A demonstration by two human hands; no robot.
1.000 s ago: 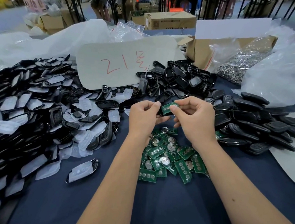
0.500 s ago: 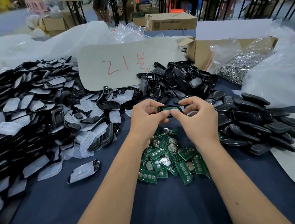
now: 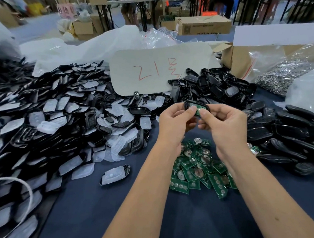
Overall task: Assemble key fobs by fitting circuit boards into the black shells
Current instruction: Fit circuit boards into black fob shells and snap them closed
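Both forearms reach forward over the table (image 3: 191, 224) and a heap of green circuit boards (image 3: 198, 169). Above it, the left hand (image 3: 175, 120) and right hand (image 3: 225, 124) each keep a pinching grip on 1 black shell (image 3: 188, 104) with a board seated inside. Shell piles (image 3: 292, 137) lie beyond; a card (image 3: 156, 71) marked 21 stands farther back.

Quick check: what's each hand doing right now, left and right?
Left hand: grips the left end of the black shell.
Right hand: pinches the shell's right end, thumb on the circuit board inside.
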